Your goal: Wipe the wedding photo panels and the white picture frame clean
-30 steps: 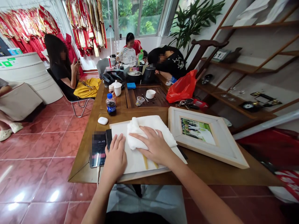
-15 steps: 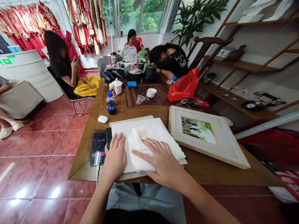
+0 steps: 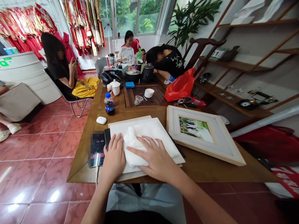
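Note:
My left hand [image 3: 114, 157] lies flat with fingers outstretched on the left edge of a white board [image 3: 115, 126], beside the cloth. Spread across a soft, bunched white cloth [image 3: 130, 141] is my right hand [image 3: 155, 158], its fingers apart and pressing on the material from above. Part of the cloth is covered by that hand; a flatter stretch of it reaches right over the board. Under the board, other flat sheets or panels show at the edges. A dark object [image 3: 107, 137] sticks out by my left fingertips.
A framed photo [image 3: 171, 123] lies to the right, and a phone [image 3: 97, 148] with a cable to the left. Farther back are an earbud case [image 3: 101, 120], a cola bottle [image 3: 109, 105], a white bowl [image 3: 149, 92] and a red bag [image 3: 181, 87]. Several people sit around.
My right hand has slid slightly left, with the cloth's bunched fold shifting left under it. My left hand stays on the board. The phone's clock went from 10:45 to 10:46.

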Demonstrator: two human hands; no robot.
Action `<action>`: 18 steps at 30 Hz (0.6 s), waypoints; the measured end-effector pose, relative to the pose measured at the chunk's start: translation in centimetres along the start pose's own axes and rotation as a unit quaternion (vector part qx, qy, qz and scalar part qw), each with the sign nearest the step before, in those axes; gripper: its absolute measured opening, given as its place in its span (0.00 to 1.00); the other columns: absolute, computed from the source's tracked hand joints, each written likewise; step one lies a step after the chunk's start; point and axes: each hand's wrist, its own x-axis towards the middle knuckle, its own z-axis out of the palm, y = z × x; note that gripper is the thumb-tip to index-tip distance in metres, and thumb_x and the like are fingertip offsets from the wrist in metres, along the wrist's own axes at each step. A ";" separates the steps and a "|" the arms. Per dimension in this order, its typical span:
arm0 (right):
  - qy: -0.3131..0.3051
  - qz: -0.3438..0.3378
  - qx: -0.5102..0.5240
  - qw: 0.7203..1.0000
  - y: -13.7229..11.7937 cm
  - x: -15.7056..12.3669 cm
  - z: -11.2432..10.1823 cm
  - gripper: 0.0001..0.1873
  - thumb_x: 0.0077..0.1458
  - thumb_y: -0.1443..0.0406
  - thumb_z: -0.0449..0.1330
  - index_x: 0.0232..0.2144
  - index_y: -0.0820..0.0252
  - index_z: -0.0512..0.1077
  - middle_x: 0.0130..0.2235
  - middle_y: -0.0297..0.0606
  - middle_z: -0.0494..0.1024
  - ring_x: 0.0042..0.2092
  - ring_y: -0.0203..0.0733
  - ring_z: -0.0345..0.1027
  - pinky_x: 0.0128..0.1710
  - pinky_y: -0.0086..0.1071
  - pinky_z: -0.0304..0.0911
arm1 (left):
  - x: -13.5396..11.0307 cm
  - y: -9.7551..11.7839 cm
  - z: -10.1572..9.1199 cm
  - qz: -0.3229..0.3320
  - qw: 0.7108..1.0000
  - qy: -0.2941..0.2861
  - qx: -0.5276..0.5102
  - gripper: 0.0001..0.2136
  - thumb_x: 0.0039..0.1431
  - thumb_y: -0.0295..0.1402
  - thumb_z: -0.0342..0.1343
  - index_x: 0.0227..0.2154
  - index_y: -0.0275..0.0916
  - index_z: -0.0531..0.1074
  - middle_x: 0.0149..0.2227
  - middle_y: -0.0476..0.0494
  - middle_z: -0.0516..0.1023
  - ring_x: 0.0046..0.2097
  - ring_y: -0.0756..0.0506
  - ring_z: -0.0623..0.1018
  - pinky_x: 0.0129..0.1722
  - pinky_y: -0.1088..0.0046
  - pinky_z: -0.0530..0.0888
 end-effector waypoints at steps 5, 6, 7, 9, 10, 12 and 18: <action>0.012 -0.002 0.002 1.000 0.2 1.0 -0.1 0.33 0.59 0.55 0.63 0.66 0.38 0.64 0.68 0.51 0.61 0.65 0.67 0.53 0.57 0.61 0.51 | 0.0 -0.2 0.1 0.007 1.000 0.004 -0.004 0.23 0.70 0.25 0.37 0.64 0.40 0.62 0.73 0.36 0.57 0.74 0.39 0.53 0.65 0.37 0.61; 0.014 -0.006 0.006 1.000 0.2 0.7 0.0 0.33 0.59 0.55 0.63 0.66 0.38 0.65 0.68 0.51 0.61 0.65 0.67 0.53 0.58 0.62 0.51 | 0.0 -0.2 0.1 0.006 1.000 0.003 -0.005 0.23 0.70 0.26 0.37 0.64 0.41 0.62 0.73 0.36 0.56 0.74 0.39 0.53 0.65 0.37 0.60; 0.015 -0.012 0.012 1.000 0.2 0.3 0.1 0.33 0.59 0.55 0.64 0.65 0.38 0.65 0.68 0.51 0.61 0.66 0.67 0.52 0.58 0.62 0.50 | 0.0 -0.2 0.0 0.004 1.000 0.001 -0.006 0.23 0.70 0.26 0.37 0.64 0.41 0.61 0.73 0.36 0.56 0.74 0.39 0.53 0.64 0.36 0.60; 0.014 -0.025 0.021 0.999 0.0 -0.8 0.3 0.34 0.58 0.55 0.64 0.65 0.36 0.65 0.67 0.50 0.62 0.66 0.66 0.52 0.59 0.62 0.49 | 0.0 -0.1 -0.1 0.001 1.000 -0.003 -0.007 0.24 0.69 0.25 0.38 0.65 0.42 0.61 0.73 0.36 0.57 0.74 0.39 0.52 0.65 0.36 0.60; 0.014 -0.032 0.024 0.999 0.0 -1.4 0.4 0.34 0.57 0.55 0.64 0.65 0.36 0.65 0.67 0.49 0.63 0.66 0.66 0.53 0.59 0.62 0.49 | 0.0 0.0 -0.1 0.001 1.000 -0.003 -0.008 0.25 0.68 0.24 0.38 0.65 0.42 0.61 0.73 0.36 0.57 0.74 0.39 0.53 0.65 0.37 0.60; 0.012 -0.043 0.025 0.999 -0.2 -2.6 0.6 0.36 0.55 0.55 0.65 0.65 0.35 0.64 0.66 0.48 0.63 0.65 0.66 0.54 0.59 0.62 0.48 | 0.0 0.1 -0.2 0.003 1.000 -0.001 -0.007 0.26 0.66 0.23 0.39 0.65 0.41 0.61 0.72 0.36 0.57 0.74 0.39 0.53 0.65 0.37 0.60; 0.015 -0.031 0.020 0.999 -0.2 -3.3 0.2 0.36 0.53 0.56 0.67 0.64 0.36 0.67 0.66 0.45 0.65 0.64 0.64 0.56 0.59 0.59 0.51 | 0.0 -0.1 0.0 0.006 1.000 -0.004 -0.006 0.27 0.65 0.22 0.39 0.66 0.39 0.60 0.73 0.36 0.57 0.74 0.40 0.52 0.65 0.37 0.60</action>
